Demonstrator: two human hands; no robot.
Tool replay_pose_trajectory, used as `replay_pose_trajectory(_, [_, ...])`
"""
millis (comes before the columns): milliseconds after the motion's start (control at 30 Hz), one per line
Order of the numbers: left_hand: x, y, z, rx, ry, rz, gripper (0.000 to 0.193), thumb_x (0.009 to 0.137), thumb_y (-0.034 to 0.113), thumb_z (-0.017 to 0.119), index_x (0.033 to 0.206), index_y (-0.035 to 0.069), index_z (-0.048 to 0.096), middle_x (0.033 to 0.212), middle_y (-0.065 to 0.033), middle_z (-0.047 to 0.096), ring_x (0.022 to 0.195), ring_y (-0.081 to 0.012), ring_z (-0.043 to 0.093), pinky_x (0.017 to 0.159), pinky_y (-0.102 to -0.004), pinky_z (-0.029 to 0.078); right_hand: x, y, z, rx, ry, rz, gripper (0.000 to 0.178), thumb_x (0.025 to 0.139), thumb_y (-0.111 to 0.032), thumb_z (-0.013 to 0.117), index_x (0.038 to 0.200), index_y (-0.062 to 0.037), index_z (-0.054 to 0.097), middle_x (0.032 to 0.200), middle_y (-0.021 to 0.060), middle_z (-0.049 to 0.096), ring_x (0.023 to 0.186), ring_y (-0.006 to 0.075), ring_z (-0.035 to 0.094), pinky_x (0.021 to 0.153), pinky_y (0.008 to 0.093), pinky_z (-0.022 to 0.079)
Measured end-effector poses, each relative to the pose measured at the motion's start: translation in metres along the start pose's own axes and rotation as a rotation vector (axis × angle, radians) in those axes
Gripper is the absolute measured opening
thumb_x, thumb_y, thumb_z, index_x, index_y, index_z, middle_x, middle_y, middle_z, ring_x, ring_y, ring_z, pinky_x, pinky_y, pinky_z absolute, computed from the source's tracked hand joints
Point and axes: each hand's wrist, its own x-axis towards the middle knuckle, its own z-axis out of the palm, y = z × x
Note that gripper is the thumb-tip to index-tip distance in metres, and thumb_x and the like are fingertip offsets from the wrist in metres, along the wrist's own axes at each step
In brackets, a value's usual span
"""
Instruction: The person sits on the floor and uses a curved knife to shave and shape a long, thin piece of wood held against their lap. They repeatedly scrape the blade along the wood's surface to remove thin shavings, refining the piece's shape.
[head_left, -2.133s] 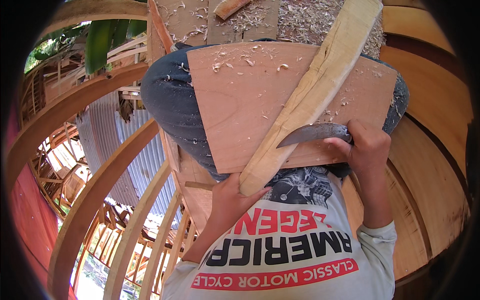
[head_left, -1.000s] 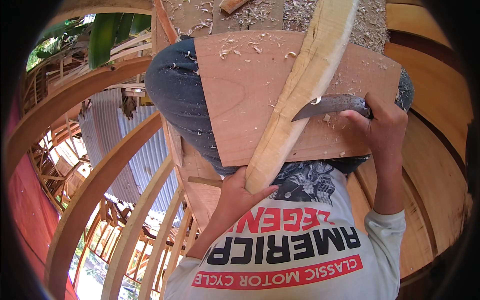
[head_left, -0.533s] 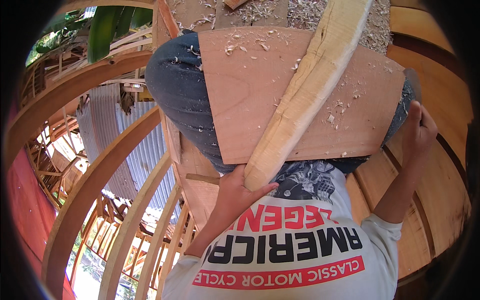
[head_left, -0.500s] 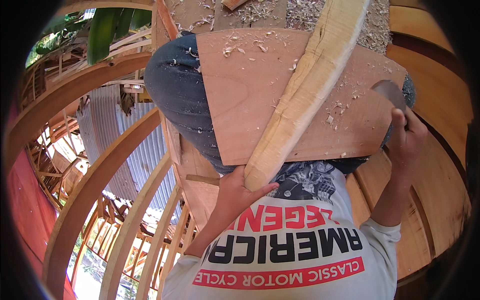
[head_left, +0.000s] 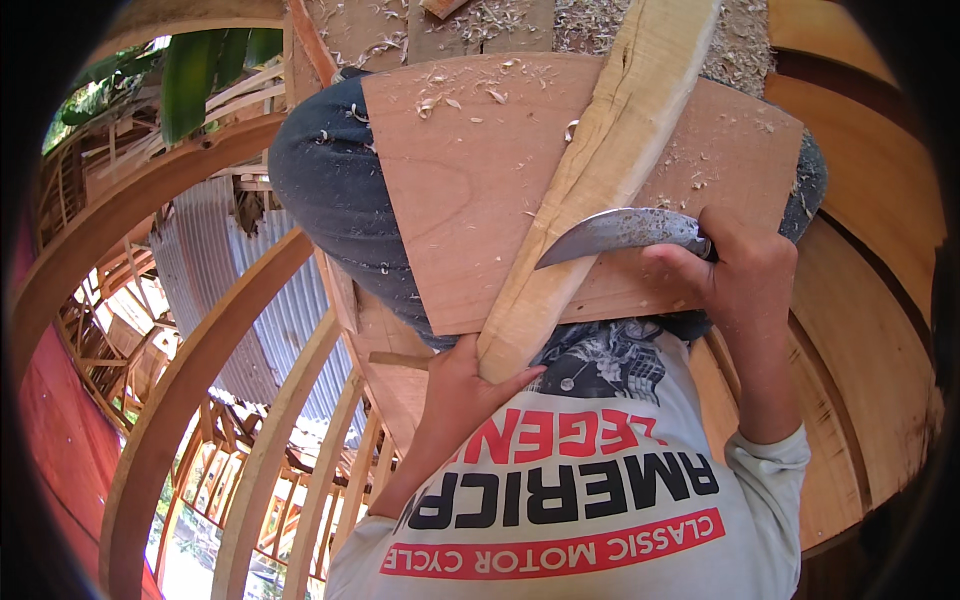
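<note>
A long pale wooden piece (head_left: 610, 140) lies slantwise over a flat reddish-brown board (head_left: 430, 190) on my lap. Its near end is gripped by my left hand (head_left: 468, 385), thumb across the end and fingers hidden underneath. In my right hand (head_left: 745, 265) is a curved knife (head_left: 625, 231) with a broad, rust-spotted blade pointing left. The blade crosses over the right edge of the wooden piece, its tip above the lower part; whether it touches the wood I cannot tell. The handle is hidden inside my fist.
Curled shavings (head_left: 515, 20) cover the planks ahead and dot the board. Curved wooden ribs (head_left: 215, 340) rise at the left, with corrugated metal sheets (head_left: 285, 300) beyond. Wide planks (head_left: 860, 370) form a wall on the right. A small stick (head_left: 398, 359) juts out near my left wrist.
My right hand has swung inward and left from the board's right edge, bringing the knife blade across the wooden piece. My left hand keeps its grip; the view has shifted slightly.
</note>
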Motion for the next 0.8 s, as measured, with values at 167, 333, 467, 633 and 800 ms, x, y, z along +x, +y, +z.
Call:
replay_pose_trajectory(167, [-0.004,0.009,-0.001,0.032,0.018,0.027,0.054,0.065,0.030,0.086,0.094,-0.004,0.057,0.084,-0.0153,0.068,0.077,-0.0192,0.067,0.065,-0.0295,0.052,0.008,0.010,0.000,-0.046,0.050,0.001,0.052,0.065,-0.059,0.072,0.062,-0.0086,0.061,0.050,0.0080,0.053,0.048,0.0276,0.058,0.044,0.0330,0.044])
replay_pose_trajectory(333, [0.004,0.004,-0.002,0.028,0.013,0.056,0.055,0.065,0.035,0.085,0.092,-0.005,0.058,0.080,-0.0177,0.067,0.075,-0.0244,0.068,0.064,-0.0326,0.052,0.018,0.068,0.001,-0.013,0.147,0.519,0.056,0.080,-0.058,0.063,0.068,-0.0029,0.062,0.052,0.0108,0.050,0.050,0.0232,0.053,0.049,0.0338,0.041])
replay_pose_trajectory(467, [0.001,-0.001,0.000,0.023,0.054,0.088,0.059,0.067,0.041,0.082,0.091,-0.007,0.058,0.074,-0.0221,0.065,0.071,-0.0328,0.068,0.062,-0.0371,0.053,0.012,0.132,-0.037,0.043,0.231,0.717,0.057,0.087,-0.054,0.058,0.072,0.0016,0.058,0.054,0.0076,0.039,0.055,0.0135,0.038,0.051,0.0294,0.032])
replay_pose_trajectory(633, [0.005,-0.010,0.007,0.046,0.051,0.062,0.055,0.065,0.036,0.084,0.091,-0.006,0.059,0.076,-0.0185,0.067,0.071,-0.0272,0.068,0.061,-0.0335,0.053,-0.006,0.063,-0.017,0.285,0.156,0.488,0.053,0.087,-0.045,0.062,0.073,0.0050,0.055,0.056,0.0137,0.035,0.053,0.0145,0.034,0.049,0.0277,0.033])
replay_pose_trajectory(800, [-0.001,0.006,-0.004,0.055,0.001,0.001,0.052,0.063,0.027,0.087,0.095,-0.003,0.060,0.085,-0.0142,0.069,0.079,-0.0188,0.068,0.066,-0.0299,0.053,-0.017,0.018,-0.003,0.442,-0.060,0.393,0.044,0.082,-0.036,0.070,0.071,0.0048,0.057,0.056,0.0200,0.046,0.046,0.0255,0.039,0.046,0.0326,0.038])
